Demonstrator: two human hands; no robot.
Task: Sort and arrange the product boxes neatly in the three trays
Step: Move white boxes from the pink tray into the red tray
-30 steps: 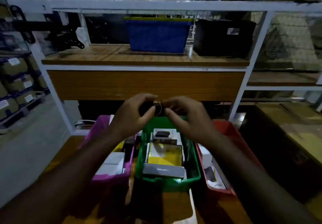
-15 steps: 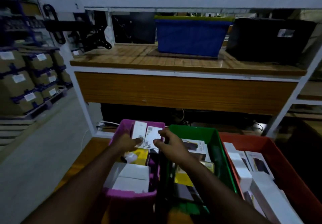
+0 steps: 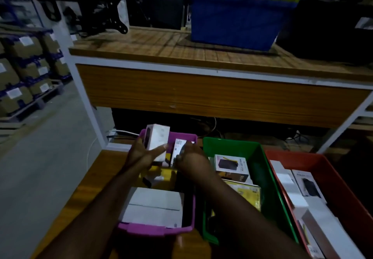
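Your left hand [image 3: 141, 154] holds a tall white cardboard box with a dark side panel [image 3: 157, 140], upright, above the far end of the purple plastic tray [image 3: 155, 231]; the thumb lies across its front face and the fingers curl behind it. Your right hand [image 3: 191, 158] is just beside, at 3 o'clock of this box, with curled fingers over a smaller white box with a printed label [image 3: 178, 145] that stands in the same tray; whether it really pinches this box, you cannot tell from here. At 6 o'clock of your hands a wide flat white box [image 3: 154, 208] lies in the near end of the purple tray.

At 3 o'clock of the purple tray stands the green plastic tray [image 3: 268, 178], and inside it a white box with a picture of a black device [image 3: 232, 167] leans over a yellow flat box [image 3: 247, 195]. Further at 3 o'clock, the red plastic tray [image 3: 331, 178] keeps several long white boxes [image 3: 290, 190] side by side.
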